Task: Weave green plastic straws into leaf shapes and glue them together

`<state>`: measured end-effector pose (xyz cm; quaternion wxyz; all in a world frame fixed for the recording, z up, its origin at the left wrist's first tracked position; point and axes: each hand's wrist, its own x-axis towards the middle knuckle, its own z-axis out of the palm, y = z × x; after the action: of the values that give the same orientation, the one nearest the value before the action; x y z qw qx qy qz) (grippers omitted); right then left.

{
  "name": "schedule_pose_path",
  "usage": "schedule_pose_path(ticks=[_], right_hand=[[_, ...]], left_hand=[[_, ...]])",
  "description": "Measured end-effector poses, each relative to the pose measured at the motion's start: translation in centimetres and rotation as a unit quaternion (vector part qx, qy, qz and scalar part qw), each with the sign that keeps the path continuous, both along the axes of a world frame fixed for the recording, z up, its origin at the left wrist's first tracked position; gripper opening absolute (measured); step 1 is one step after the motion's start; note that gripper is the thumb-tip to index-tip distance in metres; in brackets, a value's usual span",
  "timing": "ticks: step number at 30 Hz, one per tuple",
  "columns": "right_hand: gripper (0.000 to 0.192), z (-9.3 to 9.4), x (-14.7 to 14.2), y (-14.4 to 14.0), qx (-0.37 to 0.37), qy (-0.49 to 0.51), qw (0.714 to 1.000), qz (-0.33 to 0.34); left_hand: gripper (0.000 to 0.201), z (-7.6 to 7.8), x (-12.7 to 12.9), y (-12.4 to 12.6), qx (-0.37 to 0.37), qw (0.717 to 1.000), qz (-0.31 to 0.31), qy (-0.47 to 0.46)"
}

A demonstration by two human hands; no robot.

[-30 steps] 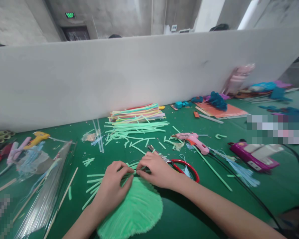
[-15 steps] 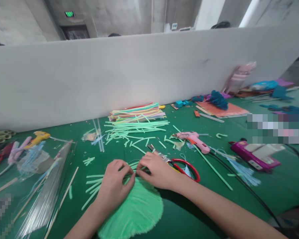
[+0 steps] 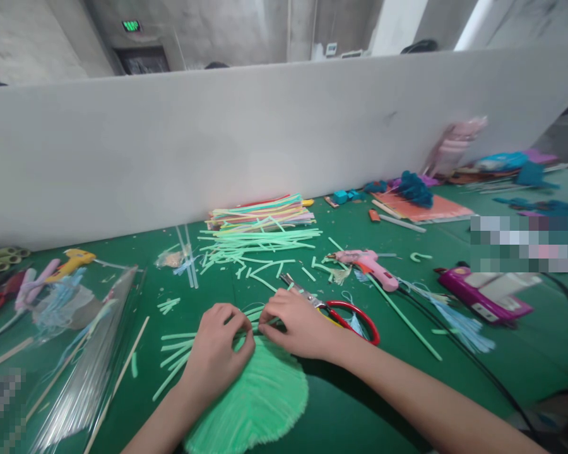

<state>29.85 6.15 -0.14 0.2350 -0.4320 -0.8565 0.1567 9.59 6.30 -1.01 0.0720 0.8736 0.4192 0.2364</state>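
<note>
A fuzzy light-green leaf-like piece made of pipe cleaners lies on the table, loose stem ends fanning out at its upper left. At its top edge, my left hand and my right hand meet with fingertips close together. Both are closed in a pinch on the stems there; the exact spot is hidden by the fingers. Under and beside my right wrist lie red-handled scissors. Cut green pipe-cleaner stems stick out to the left of my left hand.
Beyond my hands lies a pile of green and multicoloured pipe cleaners. A pink glue gun with a black cord rests at the right, near a purple device. Clear plastic sleeves and a yellow glue gun lie left. A white partition stands behind.
The green piece and its loose stems have shifted very slightly left, along with my left hand. My right hand stays nearly in place, and a small gap shows between the fingertips.
</note>
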Motion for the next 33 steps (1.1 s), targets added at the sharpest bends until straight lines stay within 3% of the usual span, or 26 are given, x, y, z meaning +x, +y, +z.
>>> schedule_pose_path(ticks=[8,27,30,33], right_hand=[[0.013,-0.6,-0.5,0.1,0.132,-0.099,0.986,0.017],[0.014,-0.8,-0.7,0.3,0.083,-0.059,0.995,0.013],[0.01,0.0,-0.6,-0.3,0.082,-0.036,0.996,0.012],[0.014,2.1,0.1,-2.1,0.088,0.039,0.995,-0.008]], left_hand=[[0.009,-0.1,-0.1,0.2,-0.007,1.0,-0.006,-0.001],[0.008,0.0,0.1,0.1,0.016,1.0,-0.013,0.008],[0.008,0.1,0.1,0.2,0.013,1.0,-0.014,0.005],[0.003,0.3,-0.4,0.4,0.006,1.0,-0.007,-0.004]])
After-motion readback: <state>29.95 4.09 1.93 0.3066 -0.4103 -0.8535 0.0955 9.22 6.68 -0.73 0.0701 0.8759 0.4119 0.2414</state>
